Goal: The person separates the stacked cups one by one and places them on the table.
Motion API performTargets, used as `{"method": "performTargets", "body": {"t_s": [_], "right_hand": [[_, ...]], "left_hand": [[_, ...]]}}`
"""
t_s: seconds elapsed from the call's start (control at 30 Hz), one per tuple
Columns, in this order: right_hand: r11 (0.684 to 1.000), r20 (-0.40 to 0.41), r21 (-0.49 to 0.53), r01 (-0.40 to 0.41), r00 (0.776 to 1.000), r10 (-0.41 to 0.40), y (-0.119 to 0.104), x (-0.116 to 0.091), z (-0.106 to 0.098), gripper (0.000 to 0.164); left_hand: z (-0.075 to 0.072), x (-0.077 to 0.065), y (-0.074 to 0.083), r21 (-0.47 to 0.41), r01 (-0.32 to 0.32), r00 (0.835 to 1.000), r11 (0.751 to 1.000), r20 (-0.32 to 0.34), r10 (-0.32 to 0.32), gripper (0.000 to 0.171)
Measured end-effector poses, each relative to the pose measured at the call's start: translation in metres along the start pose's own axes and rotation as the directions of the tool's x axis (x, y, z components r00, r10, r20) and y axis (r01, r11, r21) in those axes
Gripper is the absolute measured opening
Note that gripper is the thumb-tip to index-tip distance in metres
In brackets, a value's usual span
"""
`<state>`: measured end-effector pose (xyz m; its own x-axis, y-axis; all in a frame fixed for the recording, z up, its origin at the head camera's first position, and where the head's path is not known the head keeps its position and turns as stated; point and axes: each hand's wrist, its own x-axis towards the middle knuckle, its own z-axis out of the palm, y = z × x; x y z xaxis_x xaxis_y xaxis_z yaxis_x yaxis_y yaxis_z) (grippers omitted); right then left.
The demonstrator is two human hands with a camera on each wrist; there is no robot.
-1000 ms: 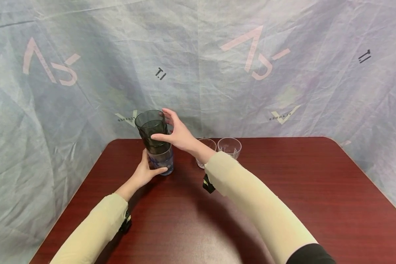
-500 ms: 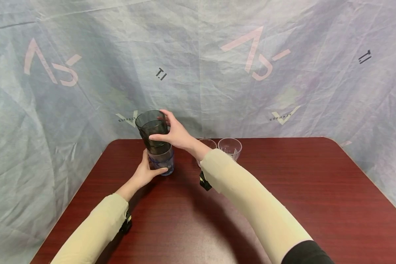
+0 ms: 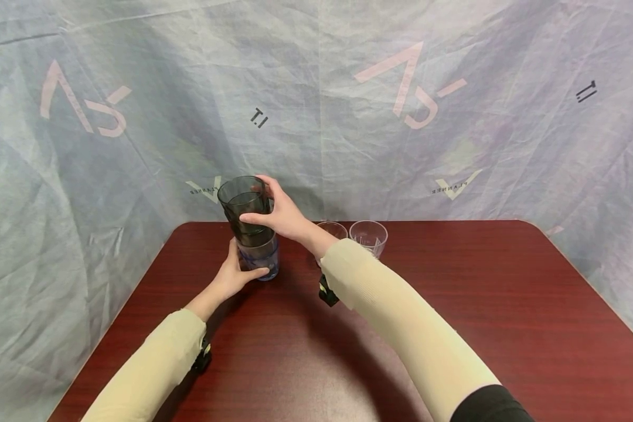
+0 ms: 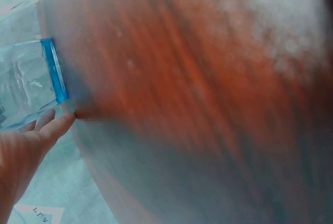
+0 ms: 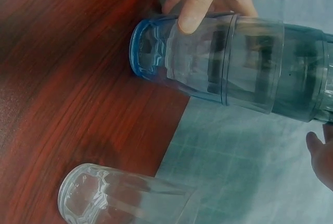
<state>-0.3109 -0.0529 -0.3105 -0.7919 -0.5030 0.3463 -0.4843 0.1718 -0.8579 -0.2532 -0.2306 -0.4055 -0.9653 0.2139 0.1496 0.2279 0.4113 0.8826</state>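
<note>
A tall stack of tumblers stands upright at the table's back left. At its bottom is a blue-tinted tumbler [image 3: 261,261]; its thick blue base [image 4: 54,70] shows close to the tabletop in the left wrist view. My left hand [image 3: 229,277] grips this lower part, thumb across the front and fingers behind. Nested above are dark grey tumblers [image 3: 242,208], one inside another. Reaching in from the right, my right hand [image 3: 286,217] holds the upper dark tumbler between thumb and fingers. The glass partly hides its fingertips.
Two clear tumblers stand right of the stack near the back edge: one [image 3: 369,234] in plain view, the other [image 3: 333,228] partly behind my right wrist. The red-brown wooden table [image 3: 285,351] meets a hanging grey printed cloth [image 3: 316,117] behind.
My right hand has come slightly left, its fingers and thumb closing in around the upper dark tumbler. The left hand and the stack have stayed almost in place.
</note>
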Motion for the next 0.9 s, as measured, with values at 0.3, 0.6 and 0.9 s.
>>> {"method": "performTargets", "body": {"t_s": [0.3,0.6,0.9], "right_hand": [[0.999,-0.038,0.023,0.027,0.999,-0.026,0.0,-0.002,0.004,0.086],[0.989,-0.114,0.142,0.029,0.993,-0.012,-0.014,-0.002,0.001,0.089],[0.964,-0.222,0.203,0.172,0.967,-0.126,-0.03,-0.006,-0.009,0.085]], "left_hand": [[0.001,0.01,-0.033,0.035,-0.014,1.0,0.999,-0.021,0.014,0.103],[0.0,0.013,-0.04,0.052,0.003,1.0,0.999,-0.021,-0.002,0.105],[-0.001,0.007,-0.021,0.03,-0.003,1.0,1.0,0.0,0.003,0.102]]}}
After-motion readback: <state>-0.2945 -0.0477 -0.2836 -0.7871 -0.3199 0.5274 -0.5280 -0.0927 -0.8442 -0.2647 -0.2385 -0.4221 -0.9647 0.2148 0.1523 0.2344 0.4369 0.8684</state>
